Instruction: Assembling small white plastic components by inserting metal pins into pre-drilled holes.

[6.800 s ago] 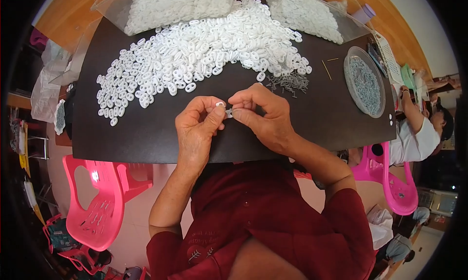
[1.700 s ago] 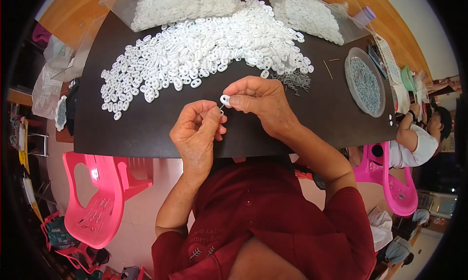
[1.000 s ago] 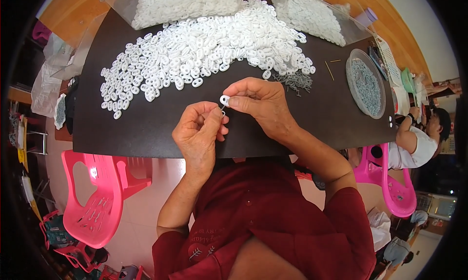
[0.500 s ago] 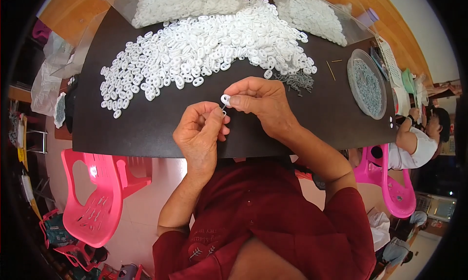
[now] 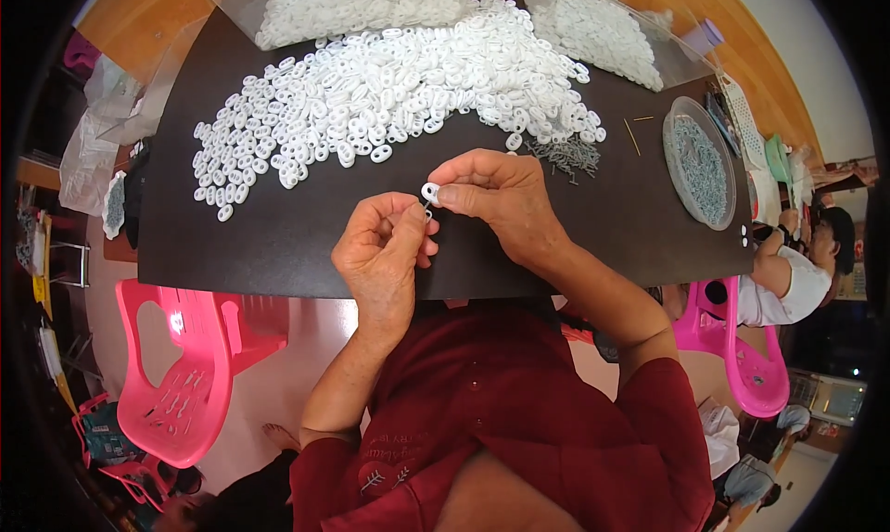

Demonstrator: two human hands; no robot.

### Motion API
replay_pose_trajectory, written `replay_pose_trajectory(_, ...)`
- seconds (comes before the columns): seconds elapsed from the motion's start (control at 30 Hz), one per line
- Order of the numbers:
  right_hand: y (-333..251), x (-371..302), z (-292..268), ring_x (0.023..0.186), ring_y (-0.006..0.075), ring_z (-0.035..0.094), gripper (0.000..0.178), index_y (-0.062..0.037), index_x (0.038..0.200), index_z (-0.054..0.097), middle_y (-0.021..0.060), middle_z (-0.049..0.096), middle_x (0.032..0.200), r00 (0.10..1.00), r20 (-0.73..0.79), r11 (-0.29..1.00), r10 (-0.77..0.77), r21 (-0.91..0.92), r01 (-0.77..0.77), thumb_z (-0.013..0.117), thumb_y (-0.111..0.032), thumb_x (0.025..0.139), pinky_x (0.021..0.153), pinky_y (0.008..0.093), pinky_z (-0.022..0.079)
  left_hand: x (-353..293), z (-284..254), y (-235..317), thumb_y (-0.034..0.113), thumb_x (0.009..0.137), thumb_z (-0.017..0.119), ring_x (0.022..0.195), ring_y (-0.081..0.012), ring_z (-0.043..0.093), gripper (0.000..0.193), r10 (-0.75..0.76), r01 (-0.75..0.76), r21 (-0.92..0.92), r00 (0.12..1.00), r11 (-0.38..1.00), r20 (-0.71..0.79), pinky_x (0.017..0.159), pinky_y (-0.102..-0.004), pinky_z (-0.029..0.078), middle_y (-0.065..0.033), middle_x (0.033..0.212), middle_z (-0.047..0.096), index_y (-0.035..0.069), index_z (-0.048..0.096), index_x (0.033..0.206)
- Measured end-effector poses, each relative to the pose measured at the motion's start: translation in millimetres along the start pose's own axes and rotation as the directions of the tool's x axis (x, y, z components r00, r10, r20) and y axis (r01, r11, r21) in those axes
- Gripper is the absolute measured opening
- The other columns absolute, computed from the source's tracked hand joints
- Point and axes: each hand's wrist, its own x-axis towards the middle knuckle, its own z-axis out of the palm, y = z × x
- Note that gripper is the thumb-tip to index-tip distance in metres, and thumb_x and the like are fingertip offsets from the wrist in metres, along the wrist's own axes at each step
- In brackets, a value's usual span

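Observation:
Above the near part of the dark table, my two hands meet fingertip to fingertip. My right hand (image 5: 496,198) pinches a small white oval plastic piece with holes (image 5: 430,190) between thumb and forefinger. Just below it, my left hand (image 5: 382,249) has thumb and forefinger closed on a thin grey pin, whose end points up at the white piece. A second small white piece (image 5: 428,215) shows partly at the left fingertips; most of it is hidden. Beyond the hands spreads a large heap of matching white pieces (image 5: 371,87). Loose grey pins (image 5: 567,155) lie at its right end.
Two clear bins (image 5: 593,31) (image 5: 362,8) of white pieces stand at the back. A round clear tub (image 5: 669,175) of grey pins sits right, near two brass-coloured sticks (image 5: 632,138). Pink chairs (image 5: 190,384) flank the table. Another person (image 5: 783,272) sits at right; someone in black (image 5: 246,495) is lower left.
Both hands keep nearly the same pose and hold. A person in black, with a bare foot showing, has come into view at the lower left. The whole view has shifted slightly.

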Motion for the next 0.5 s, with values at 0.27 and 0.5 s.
replay_pose_trajectory(0.27, 7.4, -6.9, 9.0, 0.077, 0.0086, 0.06, 0.011, 0.0022, 0.094, 0.067, 0.0054, 0.066, 0.083, 0.98, -0.019, 0.97, -0.197, -0.15, 0.192, 0.063, 0.0, 0.084, 0.069, 0.0237, 0.049, 0.4, 0.1, -6.2, 0.005, 0.09, 0.061, 0.056, -0.0089, 0.057, 0.011, 0.054, -0.054, -0.019, 0.999, 0.998, -0.006, 0.047, -0.0192, 0.044, -0.0085, 0.076, 0.065, -0.003, 0.06, 0.098)
replay_pose_trajectory(0.5, 7.9, -6.9, 7.5, 0.078, 0.0064, 0.058, 0.011, 0.0007, 0.095, 0.068, 0.003, 0.066, 0.083, 0.958, 0.006, 0.899, -0.286, -0.345, 0.27, 0.063, 0.0, 0.085, 0.069, 0.0218, 0.047, -1.1, 0.8, -10.6, 0.005, 0.091, 0.059, 0.062, -0.0091, 0.058, 0.022, 0.124, -0.123, -0.038, 0.992, 0.992, 0.031, 0.052, -0.02, 0.046, -0.0082, 0.081, 0.065, -0.004, 0.059, 0.111)
